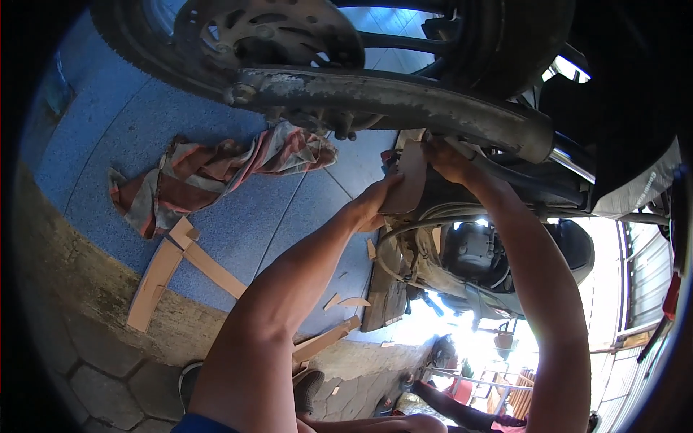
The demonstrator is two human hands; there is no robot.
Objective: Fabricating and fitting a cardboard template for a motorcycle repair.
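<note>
A flat brown piece of cardboard [409,180] with rounded corners is held up below the motorcycle's front fork leg [404,101]. My left hand [375,202] grips its lower left side, thumb against the face. At the upper right edge of the piece is my right hand [447,160], its fingers curled beside the fork. What those fingertips pinch is hidden in shadow. Behind the cardboard, a small dark reddish thing [390,160] shows only in part. Above both hands are the front wheel's tyre [137,54] and brake disc [267,36].
A striped red and grey cloth [202,173] lies crumpled on the blue tiled floor [289,224]. Cut cardboard strips [154,285] and scraps are scattered left and below. A wooden block [382,307] and the engine [473,249] are beyond my arms. Another person's leg [447,404] appears at the bottom.
</note>
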